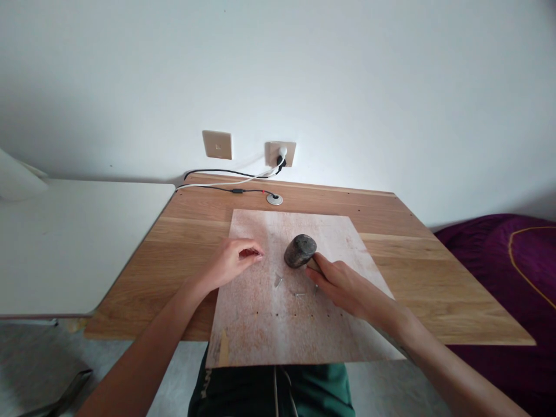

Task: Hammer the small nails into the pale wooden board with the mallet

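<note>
The fingers [322,266] of the right hand [341,282] are clamped on a dark grey, cylindrical-headed mallet [299,251] over the middle of a pale, reddish-mottled flat board [247,289]; those of the left hand [238,255] pinch together over its left side, contents unclear. Thin, shiny nail-like pieces [278,281] lie near the board's middle, and a brown wooden bench [425,266] spreads beneath it.
</note>
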A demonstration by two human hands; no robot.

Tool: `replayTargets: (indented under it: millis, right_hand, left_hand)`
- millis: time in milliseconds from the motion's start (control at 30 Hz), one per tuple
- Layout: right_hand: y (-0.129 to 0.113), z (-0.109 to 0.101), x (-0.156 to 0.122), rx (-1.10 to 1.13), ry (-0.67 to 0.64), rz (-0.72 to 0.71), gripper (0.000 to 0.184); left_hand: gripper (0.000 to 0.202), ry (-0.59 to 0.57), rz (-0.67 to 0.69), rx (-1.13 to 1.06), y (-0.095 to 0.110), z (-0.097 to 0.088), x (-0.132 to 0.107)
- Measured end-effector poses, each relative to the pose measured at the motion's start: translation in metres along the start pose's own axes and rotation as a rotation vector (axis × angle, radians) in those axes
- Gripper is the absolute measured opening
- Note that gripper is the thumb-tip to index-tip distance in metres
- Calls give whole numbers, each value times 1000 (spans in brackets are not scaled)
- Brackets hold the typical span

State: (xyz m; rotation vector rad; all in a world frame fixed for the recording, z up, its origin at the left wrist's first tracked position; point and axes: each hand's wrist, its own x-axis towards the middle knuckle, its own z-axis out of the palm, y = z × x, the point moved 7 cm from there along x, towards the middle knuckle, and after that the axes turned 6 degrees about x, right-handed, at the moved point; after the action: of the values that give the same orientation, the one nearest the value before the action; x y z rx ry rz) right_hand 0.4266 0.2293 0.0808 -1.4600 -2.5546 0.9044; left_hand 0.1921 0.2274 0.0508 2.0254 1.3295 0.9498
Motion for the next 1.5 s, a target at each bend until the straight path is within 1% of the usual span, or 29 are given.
replayTargets:
  millis: [167, 233, 333, 433, 533, 633, 667, 800, 933, 1033, 1133, 1267, 1367, 1500]
  right_hand:
    - [0, -1, 0, 30, 26, -1, 21]
    - [0, -1, 0, 49, 66, 5, 24]
    - [-4, -1, 0, 123, 116, 1, 29]
    - [-15, 0, 2, 231, 72, -21, 27]
    - [-29, 0, 6, 281, -3, -46, 22]
    - [-39, -2, 12, 292, -4, -50, 20]
    - [-41, -4, 14, 297, 9, -49, 20]
    - [-50, -6, 20, 285, 56, -85, 21]
    - [-56, 0, 22, 224, 36, -169, 22]
    - [-56, 4, 20, 178, 31, -198, 22]
    - [-56, 5, 16, 167, 43, -215, 21]
    - [-59, 7, 15, 161, 14, -209, 22]
    - [-60, 5, 15, 178, 29, -204, 23]
    - [-62, 4, 14, 139, 26, -215, 23]
  left_hand:
    - [7, 10, -19, -8, 0, 0, -1]
    - [4, 7, -5, 17, 2, 0, -1]
    - [7, 37, 44, 52, 5, -2, -1]
    - [7, 50, 58, 51, 8, -3, -2]
    - [8, 25, 11, 36, 7, -2, -1]
    - [5, 13, -35, -2, 5, -1, -1]
    - [7, 19, -43, -19, 5, -1, -1]
    - [24, 47, -59, -81, 3, -2, -1]
    - [41, 69, -83, -139, -2, 0, -2]
    - [49, 86, -83, -169, -4, 0, -2]
    - [49, 87, -75, -148, -4, 0, -2]
    - [46, 83, -82, -113, -4, -1, -1]
    - [47, 81, -85, -119, -3, -2, -1]
    - [49, 79, -77, -126, -1, -2, -2]
